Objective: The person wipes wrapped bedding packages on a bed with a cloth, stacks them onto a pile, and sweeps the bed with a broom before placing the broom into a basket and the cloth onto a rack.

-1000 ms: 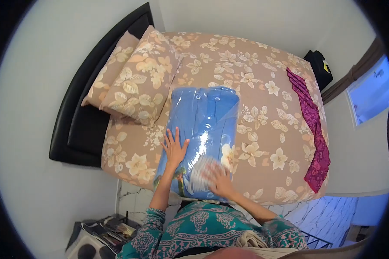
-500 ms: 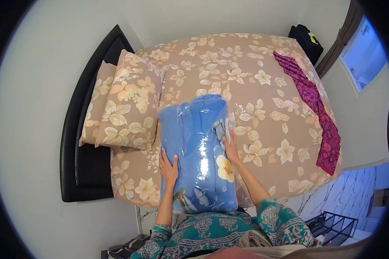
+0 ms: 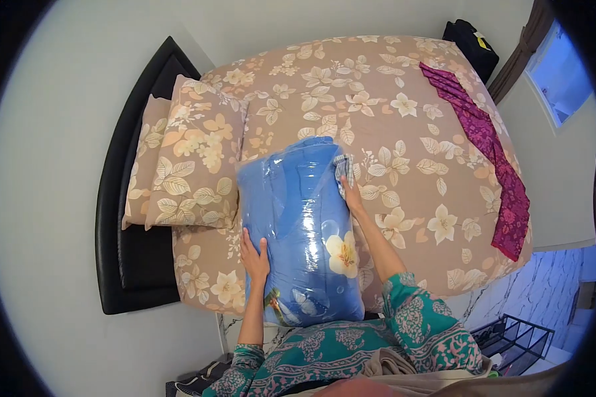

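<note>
Blue plastic-wrapped bundle [image 3: 298, 218] lies at the near edge of the bed [image 3: 410, 198]; left hand [image 3: 255, 259] open, laid along its left flank. Right hand [image 3: 353, 198] grips a checked cloth [image 3: 343, 167] against the opposite flank, toward the far end — a second ago over the bundle's near end.

place: bedroom | shown by: floral-sheeted bed [image 3: 420, 205], matching pillows [image 3: 198, 159], black headboard [image 3: 136, 255], gathered brown curtain [image 3: 520, 59]

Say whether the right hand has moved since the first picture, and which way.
Yes: judged against the floral bedsheet, the right hand has moved away from the near edge, toward the far side.
</note>
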A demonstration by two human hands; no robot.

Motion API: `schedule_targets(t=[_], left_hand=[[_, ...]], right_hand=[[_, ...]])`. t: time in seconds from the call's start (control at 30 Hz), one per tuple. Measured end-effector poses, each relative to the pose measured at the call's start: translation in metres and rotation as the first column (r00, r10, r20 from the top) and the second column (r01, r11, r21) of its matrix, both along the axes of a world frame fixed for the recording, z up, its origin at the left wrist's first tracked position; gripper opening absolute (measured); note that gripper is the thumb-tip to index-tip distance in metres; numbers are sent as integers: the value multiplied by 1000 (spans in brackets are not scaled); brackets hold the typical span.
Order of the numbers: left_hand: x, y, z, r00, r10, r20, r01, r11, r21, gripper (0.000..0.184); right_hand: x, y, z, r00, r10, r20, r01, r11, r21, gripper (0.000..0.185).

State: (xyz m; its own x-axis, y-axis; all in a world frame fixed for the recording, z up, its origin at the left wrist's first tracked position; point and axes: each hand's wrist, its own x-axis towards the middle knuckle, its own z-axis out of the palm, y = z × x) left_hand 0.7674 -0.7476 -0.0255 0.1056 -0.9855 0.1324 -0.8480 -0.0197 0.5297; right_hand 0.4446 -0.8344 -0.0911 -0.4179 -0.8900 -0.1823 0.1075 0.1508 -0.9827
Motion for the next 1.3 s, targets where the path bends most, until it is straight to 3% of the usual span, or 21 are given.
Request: schedule_targets(t=[0.1, 0.3, 0.4, 0.47, 0.53, 0.57, 0.6, 0.63, 0.67, 0.73, 0.87, 0.93, 1.0, 1.07, 1.1, 1.13, 1.17, 1.2, 1.23, 1.27, 1.3], left_hand=[[-4, -3, -2, 1000, -2, -14, 2, 1000, 4, 64], [-1, -2, 5, 999, 2, -42, 0, 999, 46, 68], [16, -6, 5, 983, -69, -169, 83, 994, 75, 75], [34, -7, -1, 893, 7, -450, 87, 978, 188, 82], [51, -6, -5, 853, 108, -511, 65, 949, 308, 88], [56, -4, -3, 723, 226, -652, 155, 867, 473, 90], [58, -3, 2, 571, 367, -735, 278, 756, 593, 92], [56, 0, 5, 565, 410, -716, 250, 742, 622, 95], [61, -1, -2, 562, 406, -721, 249, 748, 616, 95], [72, -3, -29, 473, 438, -764, 307, 731, 609, 94], [54, 7, -4, 504, 356, -787, 251, 811, 528, 91], [30, 15, 42, 536, 400, -743, 269, 753, 600, 88], [20, 19, 28, 448, 411, -794, 331, 749, 574, 84], [-3, 24, 6, 347, 418, -840, 416, 734, 537, 81], [-17, 28, -5, 313, 388, -867, 445, 746, 495, 78], [-27, 30, -20, 279, 355, -892, 474, 757, 450, 75], [-28, 25, -71, 385, 238, -892, 466, 783, 411, 70], [-45, 24, -53, 375, 229, -898, 481, 781, 399, 70], [-62, 29, -36, 481, 276, -832, 405, 771, 491, 70], [-65, 27, -33, 456, 319, -831, 429, 739, 519, 71], [-69, 25, -22, 433, 363, -825, 451, 705, 547, 72]], right_hand=[[9, 60, -15, 994, 11, -108, -15, 1000, -28, 58], [-11, 192, -62, 938, 207, -278, -139, 959, 246, 56], [-17, 185, -49, 849, 313, -426, -63, 860, 506, 57], [-17, 167, -38, 766, 374, -523, 55, 772, 633, 59], [-16, 153, -34, 972, 219, -84, -188, 942, 277, 61], [-9, 150, -34, 973, 214, -86, -184, 945, 270, 61], [3, 147, -36, 969, 197, 150, -225, 953, 203, 61], [10, 146, -37, 906, 188, 379, -252, 959, 128, 62], [12, 149, -34, 907, 193, 376, -254, 959, 122, 62], [13, 158, -23, 533, 98, 840, -322, 942, 94, 60], [8, 159, -6, 441, 138, 887, -403, 914, 58, 59], [-5, 156, 39, 553, 169, 816, -426, 899, 101, 61], [-17, 150, 65, 603, 208, 770, -433, 896, 97, 60], [-39, 142, 110, 809, 302, 505, -375, 926, 46, 65], [-45, 138, 137, 821, 296, 489, -366, 929, 53, 65], [-44, 132, 166, 902, 328, 281, -347, 937, 21, 71], [-43, 123, 186, 940, 335, 59, -334, 942, -16, 79], [-43, 114, 197, 945, 325, 43, -324, 946, -17, 79], [-40, 109, 205, 878, 435, -198, -441, 897, 14, 85], [-33, 106, 211, 743, 519, -422, -543, 836, 72, 93], [-19, 105, 225, 741, 515, -430, -542, 837, 69, 93]])
